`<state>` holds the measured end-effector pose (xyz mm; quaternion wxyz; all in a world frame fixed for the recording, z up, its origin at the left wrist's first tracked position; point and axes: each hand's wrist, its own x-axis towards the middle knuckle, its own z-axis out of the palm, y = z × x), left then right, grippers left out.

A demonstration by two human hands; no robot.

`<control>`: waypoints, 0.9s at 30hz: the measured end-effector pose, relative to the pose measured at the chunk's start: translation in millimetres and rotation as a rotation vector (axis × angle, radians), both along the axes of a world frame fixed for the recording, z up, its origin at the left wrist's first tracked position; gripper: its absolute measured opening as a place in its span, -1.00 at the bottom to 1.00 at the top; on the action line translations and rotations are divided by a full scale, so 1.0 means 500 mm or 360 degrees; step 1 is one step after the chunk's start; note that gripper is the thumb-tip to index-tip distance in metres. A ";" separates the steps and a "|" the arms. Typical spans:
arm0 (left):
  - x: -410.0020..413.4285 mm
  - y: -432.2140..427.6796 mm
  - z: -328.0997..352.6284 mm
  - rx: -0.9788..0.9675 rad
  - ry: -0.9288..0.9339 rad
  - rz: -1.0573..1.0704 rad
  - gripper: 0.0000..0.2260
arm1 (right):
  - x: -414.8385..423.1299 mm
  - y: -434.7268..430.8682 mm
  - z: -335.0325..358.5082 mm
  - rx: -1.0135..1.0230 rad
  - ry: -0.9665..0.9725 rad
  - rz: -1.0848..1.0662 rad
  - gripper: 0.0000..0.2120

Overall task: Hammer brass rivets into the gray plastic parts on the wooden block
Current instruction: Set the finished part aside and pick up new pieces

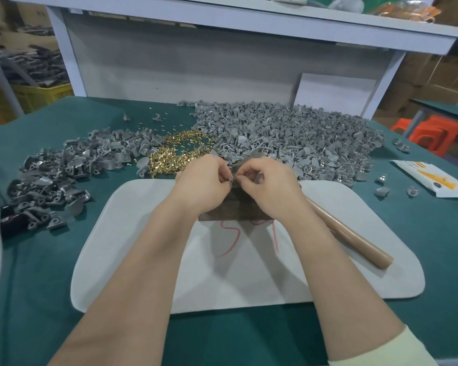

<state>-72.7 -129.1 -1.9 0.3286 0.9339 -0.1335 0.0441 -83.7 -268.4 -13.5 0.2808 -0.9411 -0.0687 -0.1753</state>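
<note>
Cream sleeve cuff (376, 350) at near right; both forearms are bare and reach forward over a white pad (132, 260) laid on the green-covered counter (37, 286). The pad carries a red scrawl.

The tan hammer handle (354, 239) lies on the pad at right and passes under the right wrist. Its head is hidden and nobody holds it.

The wooden block (236, 207), dark, sits at the pad's far middle, partly covered by both hands.

The left hand (204, 180) and right hand (270, 186) meet over the block's far edge, fingertips together. Each grip is closed in a fine pinch on one gray plastic part (245, 161). Whether a rivet is already seated cannot be told: too small and blurred.

Handling, as a judgement: the part looks light, stiff and smooth, so it could slip or flick away. Best held by its flat wing, leaving the hole free. Rivets are tiny and likely to roll, so a fingertip pinch suits them.

Just beyond the pad lies a loose heap of brass rivets (169, 151). A large pale pile of parts (302, 133) spreads right of it, and a darker pile (58, 178) lies to the left. A white packet (431, 180) sits at far right.
</note>
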 end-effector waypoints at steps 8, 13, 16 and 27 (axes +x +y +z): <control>0.007 0.003 -0.005 -0.0033 -0.0044 -0.0028 -0.77 | 0.000 0.007 -0.006 -0.0014 -0.0028 -0.0067 -0.94; 0.009 0.005 -0.009 -0.0060 -0.0045 -0.0036 -0.86 | 0.000 0.012 -0.010 -0.0018 0.0013 -0.0074 -0.96; 0.007 0.002 -0.008 -0.0063 -0.0049 -0.0038 -0.88 | -0.003 0.001 -0.004 0.0069 0.0073 -0.0034 -0.89; 0.012 0.003 -0.010 -0.0057 -0.0079 -0.0046 -0.89 | -0.002 0.002 -0.003 0.0098 0.0056 -0.0032 -0.89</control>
